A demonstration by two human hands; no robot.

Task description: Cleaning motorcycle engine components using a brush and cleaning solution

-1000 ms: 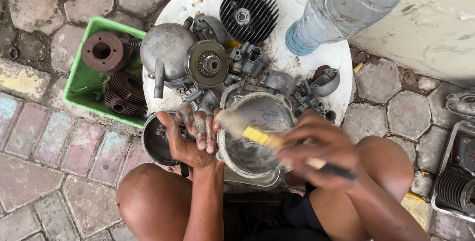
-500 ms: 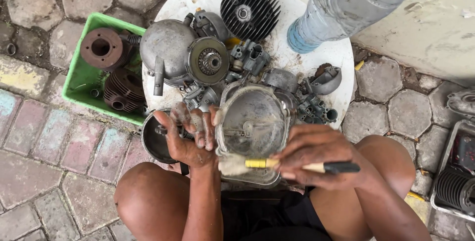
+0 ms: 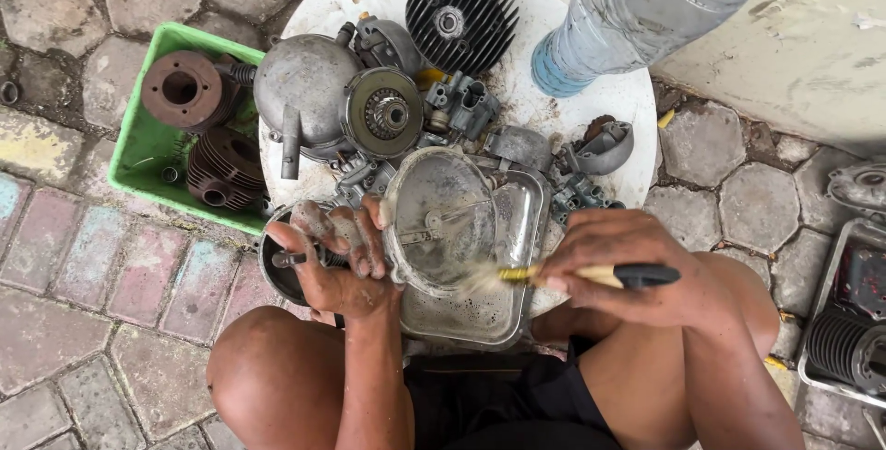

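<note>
Grey metal cover point(image 3: 434, 219): a round, shiny engine cover, tipped up on its edge in the middle, its hollow side facing the brush.
Left hand point(image 3: 337, 261): its fingers are curled round the left rim of the grey metal cover and hold it up.
Right hand point(image 3: 637, 270): its fingers are pinched tight round the brush handle.
Brush point(image 3: 577, 275): it has a yellow and black handle and lies flat, pointing left. Its pale bristles touch the low right part of the cover.
Metal tray point(image 3: 503, 307): a shiny pan just under the cover, between the person's knees.
Worktop point(image 3: 600, 90): a round white board on the ground, with many engine parts on it.
Black finned part point(image 3: 461, 12): a round piece with thin fins, at the top of the worktop.
Round grey case point(image 3: 300, 90): it lies on the left side of the worktop, touching a disc with a small gear point(image 3: 383, 113).
Small grey parts point(image 3: 461, 104): a heap of little metal bits, just above the cover.
Plastic bottle point(image 3: 646, 7): big and clear, standing on the right rim of the worktop.
Green box point(image 3: 148, 141): it sits to the left of the worktop and holds two rusty brown cylinders point(image 3: 198, 95).
Ground point(image 3: 83, 293): old paving stones and bricks.
Far right tray point(image 3: 849, 321): it holds more dark engine parts, well apart from the hands.
</note>
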